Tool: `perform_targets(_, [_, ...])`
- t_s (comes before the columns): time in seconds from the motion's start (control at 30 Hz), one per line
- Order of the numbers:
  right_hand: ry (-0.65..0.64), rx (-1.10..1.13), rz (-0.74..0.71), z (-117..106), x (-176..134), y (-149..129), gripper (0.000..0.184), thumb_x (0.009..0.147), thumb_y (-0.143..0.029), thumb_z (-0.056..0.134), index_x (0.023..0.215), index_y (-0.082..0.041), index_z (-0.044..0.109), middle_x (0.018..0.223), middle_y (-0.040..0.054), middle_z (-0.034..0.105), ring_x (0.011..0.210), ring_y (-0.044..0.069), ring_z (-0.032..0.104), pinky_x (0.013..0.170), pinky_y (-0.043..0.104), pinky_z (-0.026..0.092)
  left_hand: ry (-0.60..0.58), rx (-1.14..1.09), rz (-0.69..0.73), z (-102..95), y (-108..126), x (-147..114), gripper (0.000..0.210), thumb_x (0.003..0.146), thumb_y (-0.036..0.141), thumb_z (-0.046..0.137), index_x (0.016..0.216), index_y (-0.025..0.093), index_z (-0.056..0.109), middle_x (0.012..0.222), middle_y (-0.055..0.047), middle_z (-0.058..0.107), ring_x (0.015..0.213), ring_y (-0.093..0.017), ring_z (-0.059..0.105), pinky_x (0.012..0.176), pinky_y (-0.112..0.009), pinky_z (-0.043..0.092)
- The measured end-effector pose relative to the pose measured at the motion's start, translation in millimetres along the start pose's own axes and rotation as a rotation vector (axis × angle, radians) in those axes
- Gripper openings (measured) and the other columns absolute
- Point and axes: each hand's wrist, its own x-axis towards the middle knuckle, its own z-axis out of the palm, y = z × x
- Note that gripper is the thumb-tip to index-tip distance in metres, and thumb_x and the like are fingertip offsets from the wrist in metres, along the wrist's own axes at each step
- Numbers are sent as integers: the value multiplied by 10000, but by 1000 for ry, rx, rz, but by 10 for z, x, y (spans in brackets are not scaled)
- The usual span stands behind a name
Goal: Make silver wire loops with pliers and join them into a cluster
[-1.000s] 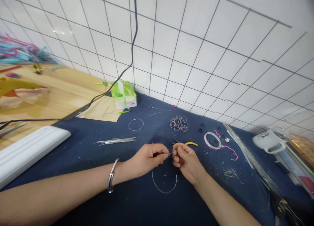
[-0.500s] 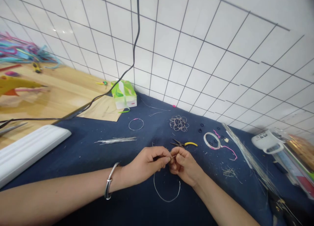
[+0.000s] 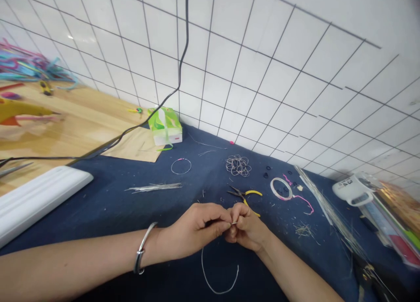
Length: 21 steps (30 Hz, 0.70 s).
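My left hand [image 3: 206, 225] and my right hand [image 3: 246, 227] meet over the dark blue cloth, fingertips pinched together. Between them they grip a thin metal wire [image 3: 214, 289], whose loose length curves down below the hands in an open loop. A short bit of it shows between the fingertips; the rest of the grip is hidden by my fingers. Just beyond my right hand lie pliers [image 3: 252, 192] with yellow handles, jaws apart. Farther back is a bundle of wire loops [image 3: 238, 165], and to the left a single wire ring [image 3: 181, 166] with a pink mark.
Straight wires [image 3: 154, 187] lie at left, near a white power strip [image 3: 46, 201]. A tissue pack [image 3: 165, 126] stands by the tiled wall. At right are a wrapped ring [image 3: 281, 189], wire clippings [image 3: 306, 230], long wires [image 3: 328, 206] and a white mug [image 3: 356, 189]. A black cable [image 3: 179, 74] hangs across.
Both hands have moved slightly down, toward me, still pinched together. The wire's hanging curve has dropped lower, and more of the pliers' handles shows.
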Motion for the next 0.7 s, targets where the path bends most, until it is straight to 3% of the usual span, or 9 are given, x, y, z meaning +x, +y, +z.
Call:
perform_targets(0.43, [-53,2,4,-34,15,41,330,634,-381,731,709,-182,479,540,-47,590,439,85,526,453,201,399,-22,-75,24,24,-11,-12,173,856,166,452,785,134,606,751,-24,661,682,-93,602,637,-185,468])
perform_targets(0.7, [-102,9,-3,-18,15,20,270,687,-341,701,738,-174,496,555,-34,602,448,81,517,472,207,393,-37,-2,25,-13,8,-9,168,853,158,457,783,130,607,748,-22,666,677,-90,606,625,-174,460])
